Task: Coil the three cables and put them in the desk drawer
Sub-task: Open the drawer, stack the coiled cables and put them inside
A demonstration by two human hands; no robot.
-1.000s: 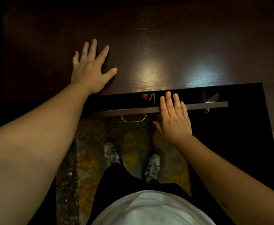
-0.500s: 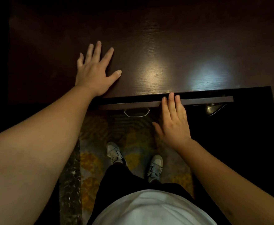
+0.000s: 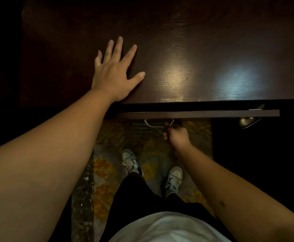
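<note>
The dark wooden desk (image 3: pixel 186 49) fills the upper part of the view. Its drawer front (image 3: pixel 212 113) stands out just a narrow dark gap from the desk edge. No cable shows; the drawer's inside is hidden in shadow. My left hand (image 3: pixel 115 74) lies flat on the desk top with its fingers spread, near the front edge. My right hand (image 3: pixel 176 137) is below the drawer front, its fingers curled round the right end of the metal drawer handle (image 3: pixel 157 123).
A metal lever handle (image 3: pixel 249 120) sticks out under the drawer's right end, over a dark panel. Below are a patterned yellow carpet (image 3: pixel 108 172), a marbled floor strip (image 3: pixel 81 198), and my two light shoes.
The drawer has slid in, from showing its contents to a narrow gap. My right hand left the drawer front's top edge, dropped to the handle and curled. The left hand stayed flat.
</note>
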